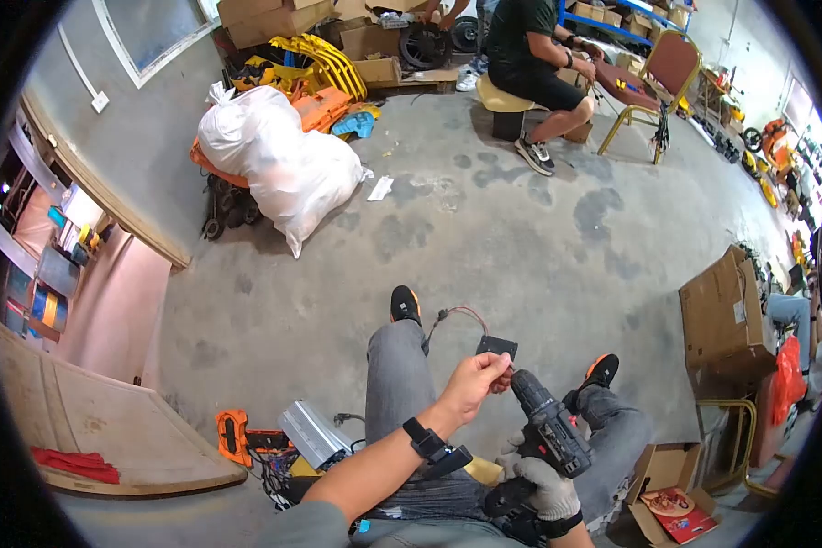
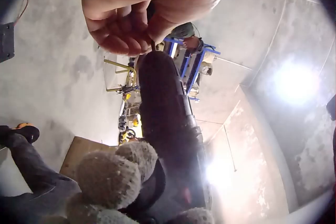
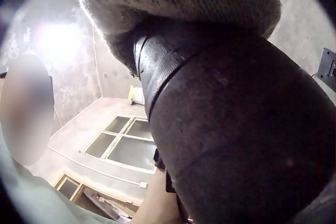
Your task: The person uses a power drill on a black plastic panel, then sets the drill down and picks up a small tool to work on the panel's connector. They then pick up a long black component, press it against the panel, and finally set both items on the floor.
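In the head view my right hand [image 1: 543,489], in a light knitted glove, grips the handle of a black cordless drill [image 1: 553,425]. The drill's chuck points up and away from me. At its tip my bare left hand [image 1: 473,384] pinches a thin drill bit [image 2: 153,46], mostly hidden by the fingers. The left wrist view shows the fingertips right at the chuck's nose. A flat black box [image 1: 493,345] with red and black wires lies on the floor, just past the left hand. The drill's dark body fills much of the right wrist view, below the gloved fingers.
By my left leg are a silver metal box [image 1: 315,435], an orange part [image 1: 233,438] and tangled cables. An open carton [image 1: 653,484] is at the lower right, a taller cardboard box [image 1: 726,315] beyond it. White sacks [image 1: 288,169] stand ahead; a person [image 1: 530,64] sits farther back.
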### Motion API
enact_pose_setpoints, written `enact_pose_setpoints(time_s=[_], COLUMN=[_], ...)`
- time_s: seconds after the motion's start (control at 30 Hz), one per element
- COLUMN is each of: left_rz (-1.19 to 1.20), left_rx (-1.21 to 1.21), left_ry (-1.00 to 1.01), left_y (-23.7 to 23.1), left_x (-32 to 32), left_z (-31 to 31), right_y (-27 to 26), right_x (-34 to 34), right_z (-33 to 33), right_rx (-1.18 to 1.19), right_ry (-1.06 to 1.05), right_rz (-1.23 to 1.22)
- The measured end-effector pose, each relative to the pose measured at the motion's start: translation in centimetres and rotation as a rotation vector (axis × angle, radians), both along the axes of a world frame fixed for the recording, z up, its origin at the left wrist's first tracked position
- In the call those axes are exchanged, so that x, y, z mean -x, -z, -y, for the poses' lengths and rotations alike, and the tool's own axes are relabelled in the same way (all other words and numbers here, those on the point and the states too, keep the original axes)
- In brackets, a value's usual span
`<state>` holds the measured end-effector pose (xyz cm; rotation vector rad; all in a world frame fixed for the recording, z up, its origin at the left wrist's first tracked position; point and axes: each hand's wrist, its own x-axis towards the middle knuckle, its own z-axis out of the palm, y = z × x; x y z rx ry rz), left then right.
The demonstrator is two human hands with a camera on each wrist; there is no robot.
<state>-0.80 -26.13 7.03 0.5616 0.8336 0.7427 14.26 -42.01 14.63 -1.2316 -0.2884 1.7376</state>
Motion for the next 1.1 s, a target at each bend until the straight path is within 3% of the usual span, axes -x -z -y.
enact_pose_setpoints(time_s=[0.13,0.2,0.23,0.33,0.4,0.47,0.53,0.63,0.7,0.83,0.87,0.9,0.97,1.1], left_rz=[0.059,-0.217,-0.215,-0.340,-0.536,-0.439,-0.533,-0.513,-0.473,-0.433,-0.367,-0.308,-0.212,-0.067], left_rx=[0.073,0.031,0.029,-0.164,-0.478,-0.486,-0.594,-0.605,-0.453,-0.389,-0.298,-0.194,-0.155,-0.143], left_ry=[0.042,0.065,0.067,0.228,0.243,0.216,0.280,0.275,0.266,0.206,0.237,0.272,0.440,0.460], left_y=[1.2,1.4,1.6,2.0,-0.2,-1.8,-3.3,-3.7,-2.1,0.1,0.1,0.3,0.6,0.7], left_x=[0.0,-0.1,-0.1,0.1,0.0,-0.3,-0.3,-0.6,-0.8,-1.3,-1.6,-1.6,-1.7,-1.5], left_z=[1.3,2.4,2.4,3.8,4.7,5.5,6.0,6.5,6.5,5.7,4.9,5.2,4.8,4.7], right_y=[1.3,2.1,2.4,5.7,3.1,2.5,3.1,3.9,4.2,3.9,3.6,2.7,1.6,2.6], right_x=[-0.1,-0.1,-0.2,-1.1,-0.6,-0.7,-0.9,-0.3,-0.1,-1.1,-1.2,-0.9,-0.5,-0.6], right_z=[0.2,0.0,-0.2,-0.6,-1.8,-1.9,-2.1,-2.1,-2.5,-1.9,-2.2,-2.4,-2.7,-2.5], right_rx=[-0.043,-0.037,-0.019,-0.042,-0.015,0.022,0.056,0.038,-0.012,-0.123,-0.072,-0.170,0.001,-0.013], right_ry=[0.028,0.045,0.060,0.102,0.156,0.145,0.176,0.264,0.284,0.076,0.027,-0.008,0.088,-0.004], right_rz=[-0.009,0.033,0.078,0.192,0.160,0.119,0.086,0.047,0.051,0.196,0.246,0.338,0.075,0.180])
